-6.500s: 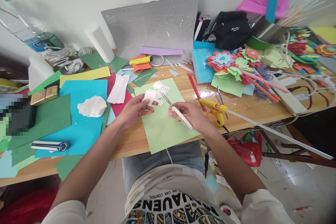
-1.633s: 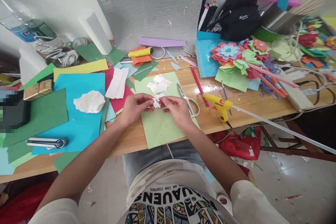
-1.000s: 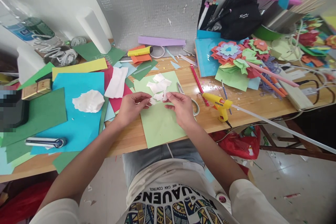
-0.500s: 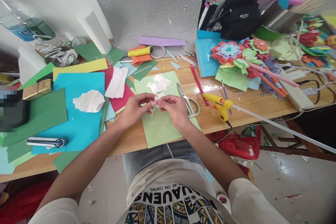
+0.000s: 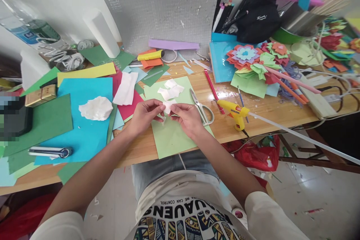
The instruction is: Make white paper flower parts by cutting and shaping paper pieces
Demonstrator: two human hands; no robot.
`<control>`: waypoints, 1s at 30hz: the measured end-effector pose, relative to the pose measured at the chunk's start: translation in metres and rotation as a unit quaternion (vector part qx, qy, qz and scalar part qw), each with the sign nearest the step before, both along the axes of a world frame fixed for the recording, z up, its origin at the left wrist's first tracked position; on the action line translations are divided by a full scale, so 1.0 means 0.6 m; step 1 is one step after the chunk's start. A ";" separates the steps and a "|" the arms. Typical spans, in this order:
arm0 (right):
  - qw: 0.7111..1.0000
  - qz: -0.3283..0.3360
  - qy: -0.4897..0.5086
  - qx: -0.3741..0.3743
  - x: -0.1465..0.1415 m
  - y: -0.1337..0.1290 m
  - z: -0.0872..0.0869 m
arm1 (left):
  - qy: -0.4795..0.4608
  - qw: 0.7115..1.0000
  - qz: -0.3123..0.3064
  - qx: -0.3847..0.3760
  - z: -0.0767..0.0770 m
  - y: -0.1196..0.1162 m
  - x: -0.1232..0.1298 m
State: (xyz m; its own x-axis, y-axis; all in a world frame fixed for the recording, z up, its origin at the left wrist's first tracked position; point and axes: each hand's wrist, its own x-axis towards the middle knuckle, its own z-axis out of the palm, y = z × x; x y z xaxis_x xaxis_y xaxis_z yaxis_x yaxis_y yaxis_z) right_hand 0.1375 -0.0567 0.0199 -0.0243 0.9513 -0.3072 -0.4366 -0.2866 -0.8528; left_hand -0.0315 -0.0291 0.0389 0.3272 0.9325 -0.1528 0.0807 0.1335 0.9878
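Note:
Between my fingertips is a small piece of white tissue paper, held over a light green sheet. My left hand pinches its left edge, and my right hand pinches the right edge. Just beyond the fingers, several cut white tissue pieces lie on the green sheet. Scissors rest to the right of my right hand, partly on that sheet. A folded white tissue strip and a crumpled white tissue lie to the left.
A yellow glue gun and a red pencil-like stick lie at the right. A stapler rests near the front left on coloured sheets. Behind stands a grey cutting mat. Paper flowers sit at the back right.
The white tissue piece now shows more fully between my fingertips, which have drawn slightly apart. The other things have stayed in place.

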 end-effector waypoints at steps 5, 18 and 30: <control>1.000 -0.008 -0.004 0.001 -0.002 0.000 0.002 | -0.001 1.000 -0.017 0.007 0.000 0.000 0.000; 0.998 -0.044 -0.048 0.027 -0.006 -0.007 0.013 | -0.029 0.999 0.030 -0.021 -0.007 0.002 0.000; 0.997 -0.068 -0.037 0.015 -0.002 0.001 0.013 | -0.019 0.999 -0.008 -0.042 -0.005 0.001 0.002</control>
State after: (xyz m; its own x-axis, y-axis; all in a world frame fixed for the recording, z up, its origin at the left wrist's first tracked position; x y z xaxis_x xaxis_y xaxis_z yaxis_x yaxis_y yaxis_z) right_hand 0.1363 -0.0561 0.0276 0.1276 0.9529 -0.2753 -0.4053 -0.2033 -0.8913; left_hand -0.0300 -0.0288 0.0359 0.3496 0.9115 -0.2168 0.0462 0.2144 0.9757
